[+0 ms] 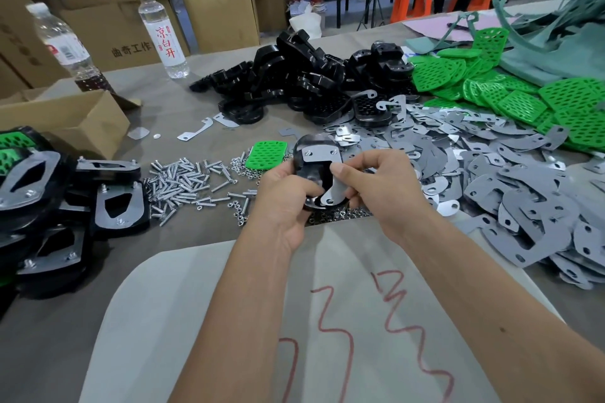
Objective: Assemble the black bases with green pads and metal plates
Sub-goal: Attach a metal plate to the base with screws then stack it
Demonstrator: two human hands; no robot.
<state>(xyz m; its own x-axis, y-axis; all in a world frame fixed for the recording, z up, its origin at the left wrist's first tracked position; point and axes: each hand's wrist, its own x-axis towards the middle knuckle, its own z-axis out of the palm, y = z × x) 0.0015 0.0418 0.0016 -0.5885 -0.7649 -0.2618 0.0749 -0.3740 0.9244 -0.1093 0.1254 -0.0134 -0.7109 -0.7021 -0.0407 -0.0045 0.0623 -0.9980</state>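
Both hands hold one glossy black base above the table's middle, with a silver metal plate lying across it. My left hand grips the base's lower left side. My right hand pinches the plate's lower tab against the base. A single green perforated pad lies flat just left of the base. Loose black bases are heaped behind, green pads at the right, grey metal plates in front of those.
Screws and nuts are scattered left of my hands. Finished assemblies are stacked at the left edge beside an open cardboard box. Two water bottles stand at the back left. White cloth covers the near table.
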